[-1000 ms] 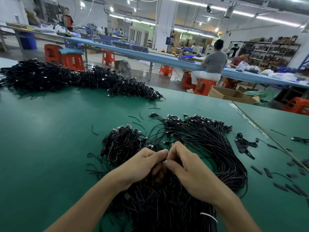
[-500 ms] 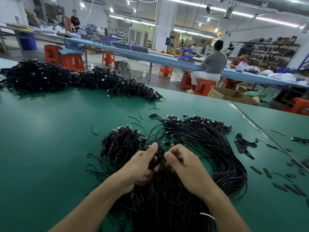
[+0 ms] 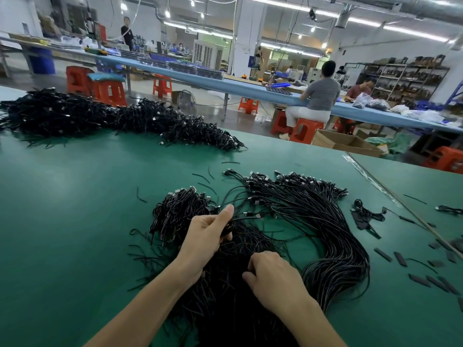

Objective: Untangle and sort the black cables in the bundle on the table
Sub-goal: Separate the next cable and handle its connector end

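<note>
A tangled bundle of black cables (image 3: 333, 234) with metal plugs lies on the green table (image 3: 75, 221) in front of me. A smaller clump of cables (image 3: 178, 211) sits to its left. My left hand (image 3: 208, 236) grips a few cables between thumb and curled fingers at the middle of the bundle. My right hand (image 3: 273, 279) lies nearer to me on the dark mass of cable ends, its fingers curled into the strands; what they hold is hidden.
A long pile of black cables (image 3: 112, 121) runs along the table's far left edge. Short black sleeves and strips (image 3: 400, 259) are scattered at the right, beside a small coiled cable (image 3: 365, 214). A seam (image 3: 390, 196) crosses the table at right. People sit at benches behind.
The hands were together at the bundle's middle. Now they are apart: my right hand has drawn back toward me, while my left hand stays forward holding cables.
</note>
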`<action>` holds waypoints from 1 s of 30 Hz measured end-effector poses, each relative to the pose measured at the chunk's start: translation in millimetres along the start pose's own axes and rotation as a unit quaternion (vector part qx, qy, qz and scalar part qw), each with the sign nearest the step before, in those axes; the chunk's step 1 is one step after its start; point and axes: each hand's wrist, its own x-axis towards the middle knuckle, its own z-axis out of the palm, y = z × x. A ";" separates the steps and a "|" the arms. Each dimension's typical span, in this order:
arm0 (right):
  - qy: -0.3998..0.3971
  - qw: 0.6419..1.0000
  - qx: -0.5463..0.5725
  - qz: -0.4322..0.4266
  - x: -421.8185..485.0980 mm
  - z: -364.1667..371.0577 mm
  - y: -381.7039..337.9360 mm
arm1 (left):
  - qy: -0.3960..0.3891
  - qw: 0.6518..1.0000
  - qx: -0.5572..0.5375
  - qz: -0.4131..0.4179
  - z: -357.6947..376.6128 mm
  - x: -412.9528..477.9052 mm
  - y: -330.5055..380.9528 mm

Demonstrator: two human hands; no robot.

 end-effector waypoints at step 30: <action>0.047 0.994 -0.098 -0.026 -1.8 -9.8 -24.4 | 0.033 0.998 0.042 -0.016 -2.8 -0.5 5.1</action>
